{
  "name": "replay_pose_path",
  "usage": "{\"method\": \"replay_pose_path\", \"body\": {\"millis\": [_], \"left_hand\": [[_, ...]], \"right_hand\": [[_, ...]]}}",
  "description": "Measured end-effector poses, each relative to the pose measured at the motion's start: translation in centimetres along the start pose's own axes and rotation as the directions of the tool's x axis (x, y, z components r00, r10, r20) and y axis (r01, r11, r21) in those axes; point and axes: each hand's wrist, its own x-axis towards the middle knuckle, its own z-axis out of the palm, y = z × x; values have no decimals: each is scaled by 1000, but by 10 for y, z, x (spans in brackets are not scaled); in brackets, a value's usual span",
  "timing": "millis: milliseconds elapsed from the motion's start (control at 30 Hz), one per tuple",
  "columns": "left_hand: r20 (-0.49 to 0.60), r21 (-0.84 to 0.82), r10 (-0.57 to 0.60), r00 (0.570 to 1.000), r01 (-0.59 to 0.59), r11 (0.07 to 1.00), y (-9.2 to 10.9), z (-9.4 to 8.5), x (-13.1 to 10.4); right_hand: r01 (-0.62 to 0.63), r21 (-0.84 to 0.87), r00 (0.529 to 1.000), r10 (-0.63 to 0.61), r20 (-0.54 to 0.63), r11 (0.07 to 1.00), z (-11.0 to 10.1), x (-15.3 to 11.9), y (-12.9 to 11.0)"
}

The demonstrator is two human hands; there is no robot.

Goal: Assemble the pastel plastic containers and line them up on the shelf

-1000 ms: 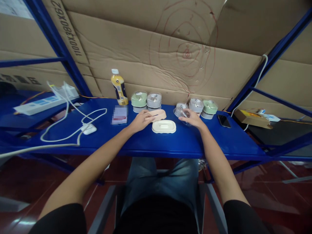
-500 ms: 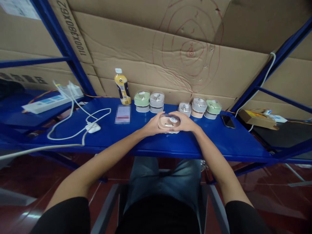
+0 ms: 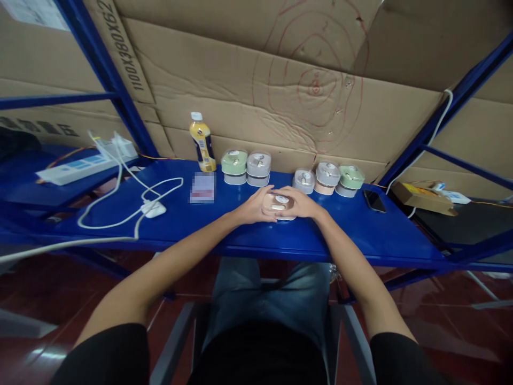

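A small peach box with a clear lid (image 3: 279, 205) is held between my two hands near the front of the blue table (image 3: 176, 227). Around its left side curve the fingers of my left hand (image 3: 256, 207). My right hand (image 3: 300, 203) wraps the right side, its fingers reaching over the lid. A round white label and a pale clasp show on top; the fingers hide most of the sides. Just behind are a single grey box (image 3: 303, 182), a grey-and-peach stack (image 3: 327, 177) and a green-and-grey stack (image 3: 350, 180).
At the back left stand another green-and-grey stack (image 3: 234, 167), a grey stack (image 3: 258, 169) and a yellow bottle (image 3: 203, 144). A blurred card (image 3: 202, 188) lies before the bottle. White cables with a charger (image 3: 153, 209) spread at left; a phone (image 3: 375, 201) lies at right.
My hands have closed in over the peach box, the fingers covering more of its lid and sides. The other boxes stay where they were.
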Motion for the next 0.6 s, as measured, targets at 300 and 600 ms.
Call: {"method": "replay_pose_path", "body": {"millis": [300, 600], "left_hand": [[18, -12, -10, 1000, 10, 1000, -3, -3, 3], [25, -10, -21, 999, 21, 1000, -1, -5, 3]], "right_hand": [[28, -30, 999, -27, 39, 999, -3, 3, -7], [-11, -50, 1000, 12, 16, 999, -1, 0, -8]]}}
